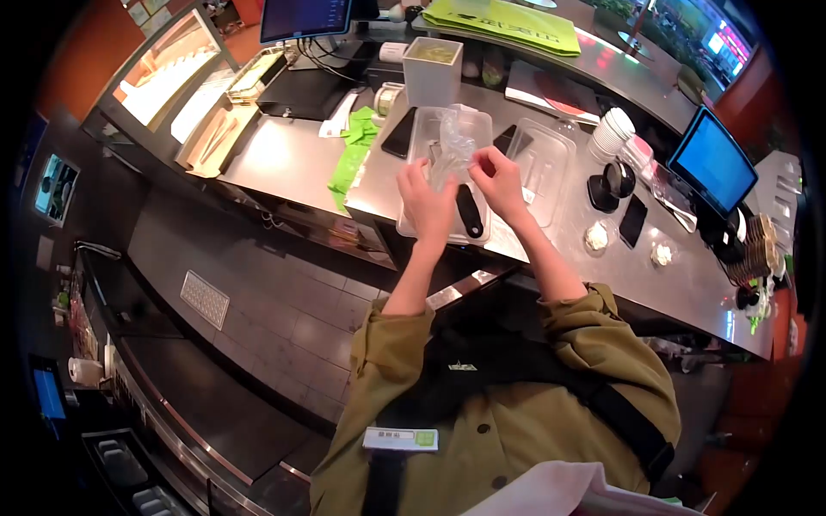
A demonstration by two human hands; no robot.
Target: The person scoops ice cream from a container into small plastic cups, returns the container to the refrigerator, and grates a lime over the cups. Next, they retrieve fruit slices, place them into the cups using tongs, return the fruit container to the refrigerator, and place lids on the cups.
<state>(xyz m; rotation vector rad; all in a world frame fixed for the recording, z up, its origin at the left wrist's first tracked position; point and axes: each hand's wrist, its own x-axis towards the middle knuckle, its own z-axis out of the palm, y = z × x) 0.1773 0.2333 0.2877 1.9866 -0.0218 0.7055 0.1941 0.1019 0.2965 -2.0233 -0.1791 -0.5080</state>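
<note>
Above a clear tray (425, 129) on the steel counter (288, 159), the right hand (499, 181) pinches crinkled plastic film (453, 138) between nearly closed thumb and fingertips. The left hand (426, 205) curls against it; its fingertips are hidden, so I can't tell its hold. Two hands probably keep such limp stuff spread. Below, a smooth black handle (470, 209) lies slantwise, perhaps for easy reach.

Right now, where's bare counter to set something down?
Left: counter between the tan tray and green strips. Right: front strip below the two white clumps. Crowded: around the left hand and right hand, with clear tray, white bin and clear container close.
</note>
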